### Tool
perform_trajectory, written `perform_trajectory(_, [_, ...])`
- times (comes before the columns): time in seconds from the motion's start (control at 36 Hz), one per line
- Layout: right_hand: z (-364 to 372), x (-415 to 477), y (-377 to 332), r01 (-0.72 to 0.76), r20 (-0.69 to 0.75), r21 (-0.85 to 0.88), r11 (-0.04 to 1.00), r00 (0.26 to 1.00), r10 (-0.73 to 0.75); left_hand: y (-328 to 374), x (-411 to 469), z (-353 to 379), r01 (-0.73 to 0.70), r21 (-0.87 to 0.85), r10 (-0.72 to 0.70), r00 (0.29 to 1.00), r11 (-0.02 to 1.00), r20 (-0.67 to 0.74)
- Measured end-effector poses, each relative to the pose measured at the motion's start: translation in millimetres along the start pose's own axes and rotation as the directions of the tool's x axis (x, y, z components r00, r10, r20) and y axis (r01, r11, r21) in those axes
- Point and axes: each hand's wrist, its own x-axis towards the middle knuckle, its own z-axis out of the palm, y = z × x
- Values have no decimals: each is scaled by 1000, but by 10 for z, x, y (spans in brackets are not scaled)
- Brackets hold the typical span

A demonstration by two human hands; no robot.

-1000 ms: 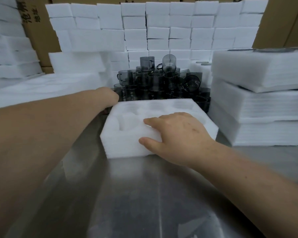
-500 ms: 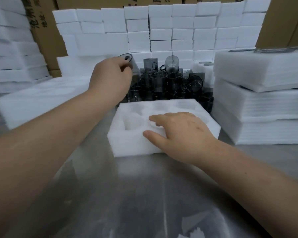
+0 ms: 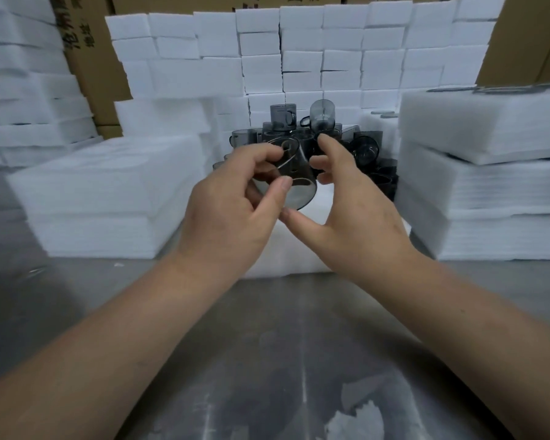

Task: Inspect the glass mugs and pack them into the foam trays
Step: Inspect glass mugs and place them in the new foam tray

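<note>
A smoky grey glass mug is held tilted in mid-air above the white foam tray. My left hand pinches it between thumb and fingers from the left. My right hand is at the mug's right side with spread, curved fingers, its thumb under the mug's base; whether the fingers touch the glass is unclear. Behind the hands stands a pile of several more grey mugs. My hands and arms hide most of the tray.
Stacks of white foam sheets stand at the left and at the right. A wall of foam blocks and cardboard boxes close off the back. The metal table lies in front.
My left hand brought a mug from the pile to the centre, over the tray. My right hand lifted off the tray and came up to the mug.
</note>
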Motion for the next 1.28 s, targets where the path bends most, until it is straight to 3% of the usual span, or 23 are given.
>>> perform_trajectory(0.19, [28, -23, -36, 46, 25, -6, 999, 999, -46, -41, -89, -41, -110, 9, 109, 994, 994, 24])
perform_trajectory(0.36, [15, -16, -8, 6, -32, 104, 995, 999, -3, -31, -103, -48, -165, -19, 166, 984, 986, 58])
perform_trajectory(0.58, [-35, -14, 64, 18, -178, 185, 983, 984, 16, -78, -75, -80, -74, 38, 73, 997, 997, 39])
perform_trajectory(0.83, [-17, -51, 79, 40, -111, 251, 967, 994, -12, -122, -77, -79, -30, 75, 26, 998, 997, 55])
perform_trajectory(1.03, [1, -67, 89, 70, -91, 293, 954, 995, -45, -102, -58, -101, -119, 99, 107, 987, 988, 121])
perform_trajectory(1.28, [11, -70, 87, 123, -109, 350, 929, 990, -90, -132, -28, -121, -99, 87, 88, 988, 991, 123])
